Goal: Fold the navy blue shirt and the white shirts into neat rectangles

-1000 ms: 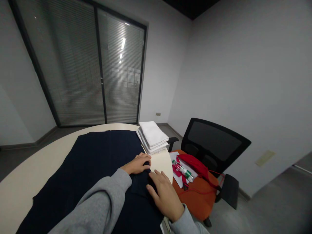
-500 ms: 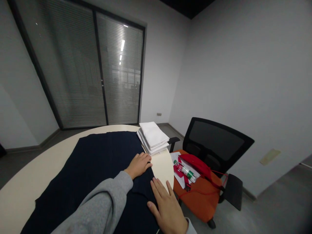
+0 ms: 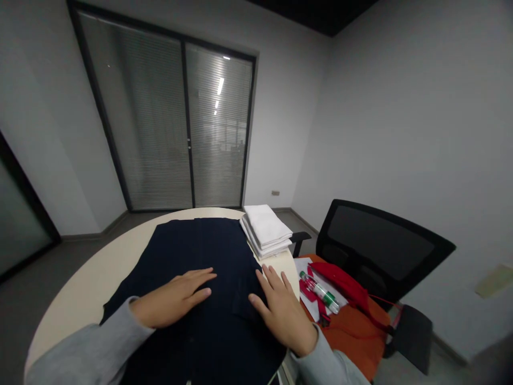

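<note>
Cloth (image 3: 200, 243) cut off at bottom; left hand (image 3: 174, 297): fingers close together; right hand (image 3: 285, 314): fingers spread; contact unclear.

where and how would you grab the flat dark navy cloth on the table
Probably pinch the right edge of the dark navy cloth, coming in low from the right: it lies spread flat, and that edge borders bare cream round tabletop near the right hand.
</note>
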